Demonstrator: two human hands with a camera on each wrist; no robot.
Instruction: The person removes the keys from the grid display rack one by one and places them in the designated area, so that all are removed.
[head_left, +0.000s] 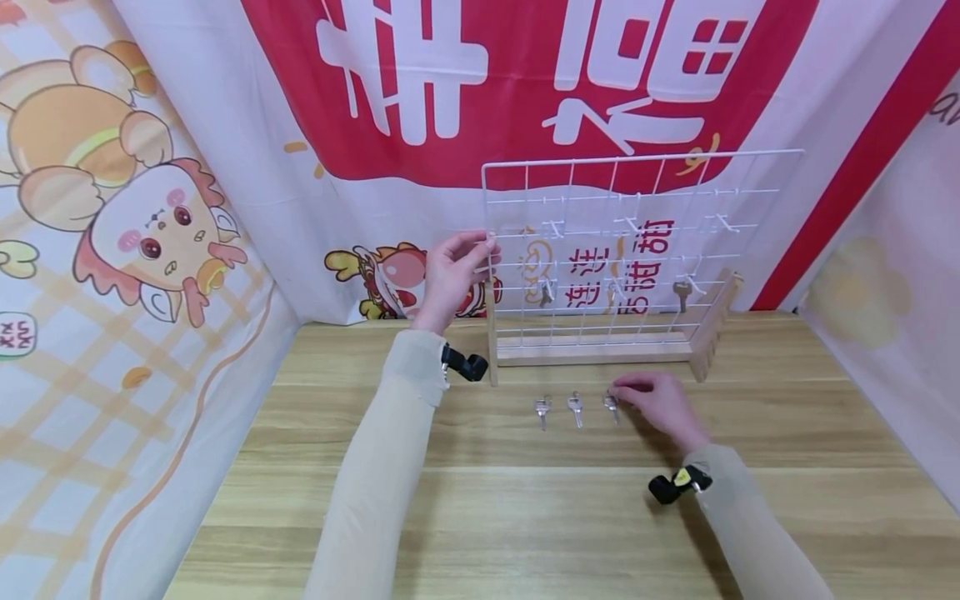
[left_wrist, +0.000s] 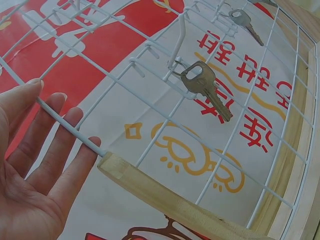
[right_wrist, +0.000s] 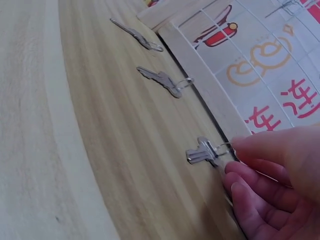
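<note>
A white wire grid rack [head_left: 592, 242] in a wooden stand [head_left: 592, 354] stands upright on the table. My left hand [head_left: 453, 271] holds the rack's left edge wire, thumb on one side and fingertips on the other, as the left wrist view shows. My right hand [head_left: 663, 404] pinches the ring of the rightmost key [right_wrist: 202, 152] just in front of the stand. Two more silver keys, a middle key [head_left: 575, 408] and a left key [head_left: 542, 410], lie to its left. On the rack's lower hooks hang a key [left_wrist: 205, 85] and another key [left_wrist: 245, 22].
Upper white hooks [head_left: 628, 224] on the grid stick out toward me. Behind the rack hangs a printed red and white cloth [head_left: 405, 158], and patterned cloth walls [head_left: 112, 333] close off both sides. The wooden table [head_left: 510, 517] extends toward me.
</note>
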